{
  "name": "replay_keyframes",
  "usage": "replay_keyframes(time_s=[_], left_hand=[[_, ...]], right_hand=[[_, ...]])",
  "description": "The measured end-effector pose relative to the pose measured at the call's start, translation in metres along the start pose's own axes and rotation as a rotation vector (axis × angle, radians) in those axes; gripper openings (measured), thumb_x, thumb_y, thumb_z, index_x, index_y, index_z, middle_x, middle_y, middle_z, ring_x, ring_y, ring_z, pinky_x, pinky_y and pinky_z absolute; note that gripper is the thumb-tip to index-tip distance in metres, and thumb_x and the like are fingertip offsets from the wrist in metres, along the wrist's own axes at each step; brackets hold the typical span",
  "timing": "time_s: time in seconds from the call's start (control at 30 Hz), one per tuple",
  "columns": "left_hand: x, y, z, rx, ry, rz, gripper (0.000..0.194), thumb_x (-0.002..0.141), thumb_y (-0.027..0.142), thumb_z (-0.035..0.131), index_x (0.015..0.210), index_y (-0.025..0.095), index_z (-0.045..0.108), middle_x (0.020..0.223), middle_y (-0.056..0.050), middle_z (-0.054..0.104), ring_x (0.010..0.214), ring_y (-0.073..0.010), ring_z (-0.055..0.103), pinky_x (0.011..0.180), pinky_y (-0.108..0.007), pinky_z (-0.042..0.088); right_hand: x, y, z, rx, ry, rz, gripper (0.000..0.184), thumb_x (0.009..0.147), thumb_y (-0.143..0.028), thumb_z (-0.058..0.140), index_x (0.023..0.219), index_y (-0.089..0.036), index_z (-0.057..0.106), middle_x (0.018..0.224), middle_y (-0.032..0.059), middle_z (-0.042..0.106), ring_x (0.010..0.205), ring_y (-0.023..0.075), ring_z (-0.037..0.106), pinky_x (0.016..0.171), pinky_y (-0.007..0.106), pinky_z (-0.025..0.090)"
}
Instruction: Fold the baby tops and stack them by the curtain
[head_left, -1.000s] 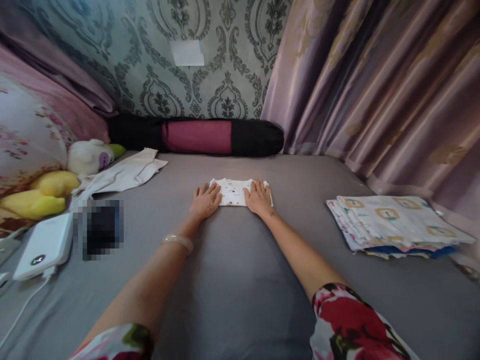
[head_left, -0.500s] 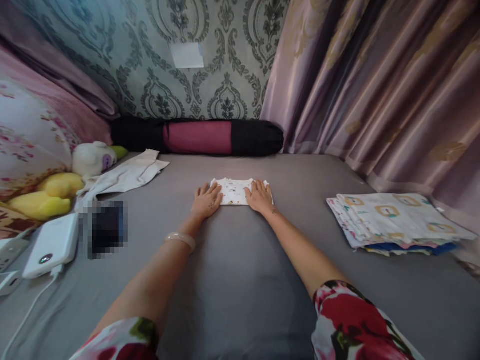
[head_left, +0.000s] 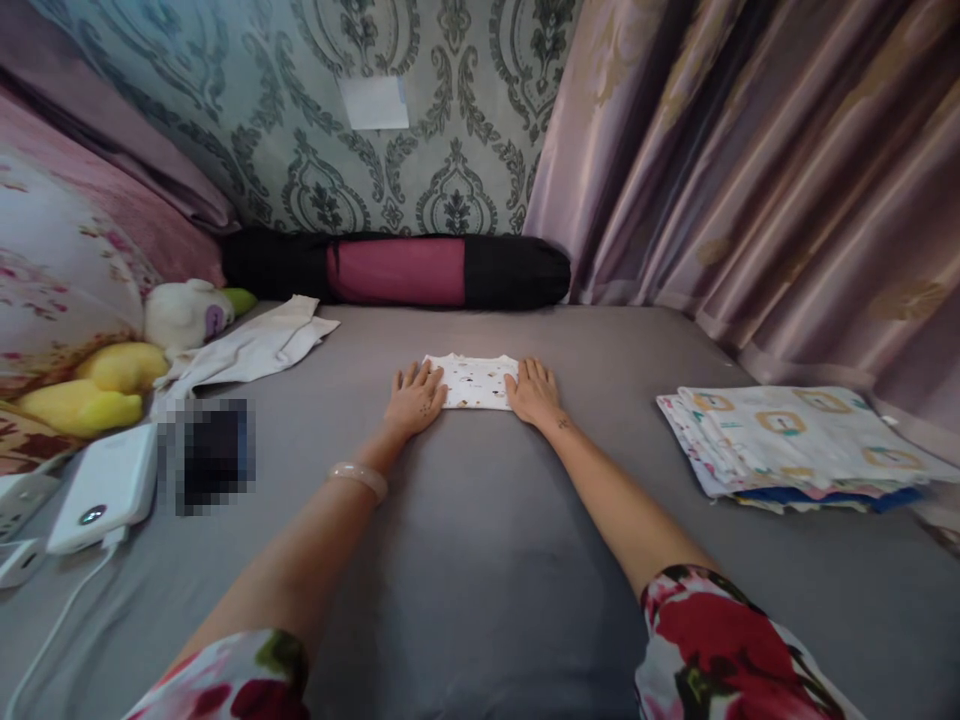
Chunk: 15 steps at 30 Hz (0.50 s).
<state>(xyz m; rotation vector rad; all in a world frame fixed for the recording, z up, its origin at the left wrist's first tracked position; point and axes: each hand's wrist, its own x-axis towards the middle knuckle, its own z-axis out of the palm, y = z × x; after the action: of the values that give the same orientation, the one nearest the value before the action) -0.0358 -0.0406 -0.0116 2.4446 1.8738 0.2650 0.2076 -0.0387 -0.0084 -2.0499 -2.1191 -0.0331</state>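
Observation:
A small folded white garment (head_left: 477, 384) with a scattered print lies flat on the grey sheet, in the middle of the head view. My left hand (head_left: 415, 398) rests palm down over its left edge, fingers stretched out. On its right edge lies my right hand (head_left: 535, 393), also flat, with the fingers pointing away from me. Neither hand grips the cloth. Both palms hide the garment's side edges.
To the right sits a stack of folded printed cloths (head_left: 799, 435). A pale cloth (head_left: 259, 345), a yellow plush toy (head_left: 97, 385) and a white power bank (head_left: 105, 487) with a cable lie left. A black and maroon roll (head_left: 397, 270) runs along the wall.
My right hand has slid slightly right, to the garment's right edge, uncovering more of the print. The left hand stays in nearly the same place.

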Motion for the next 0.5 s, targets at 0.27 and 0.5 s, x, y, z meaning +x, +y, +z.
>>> replay_keyframes(time_s=[0.27, 0.5], left_hand=[[0.029, 0.002, -0.024, 0.095, 0.055, 0.040, 0.050, 0.098, 0.042, 0.026, 0.111, 0.020, 0.069, 0.126, -0.011, 0.065, 0.122, -0.0315, 0.050, 0.110, -0.056, 0.024], [0.077, -0.005, -0.039, 0.138, -0.126, -0.043, 0.028, 0.088, 0.024, 0.046, 0.102, 0.021, 0.070, 0.108, -0.010, 0.073, 0.108, -0.0291, 0.061, 0.096, -0.049, 0.038]], right_hand=[[0.029, 0.012, -0.027, -0.063, -0.143, -0.042, 0.038, 0.097, -0.020, 0.037, 0.114, -0.011, 0.070, 0.118, 0.0181, 0.067, 0.112, 0.0271, 0.060, 0.095, 0.037, 0.042], [0.064, 0.023, -0.045, -0.023, -0.321, -0.022, 0.026, 0.089, -0.024, 0.062, 0.112, -0.020, 0.073, 0.117, 0.0120, 0.070, 0.108, 0.0263, 0.064, 0.084, 0.032, 0.048]])
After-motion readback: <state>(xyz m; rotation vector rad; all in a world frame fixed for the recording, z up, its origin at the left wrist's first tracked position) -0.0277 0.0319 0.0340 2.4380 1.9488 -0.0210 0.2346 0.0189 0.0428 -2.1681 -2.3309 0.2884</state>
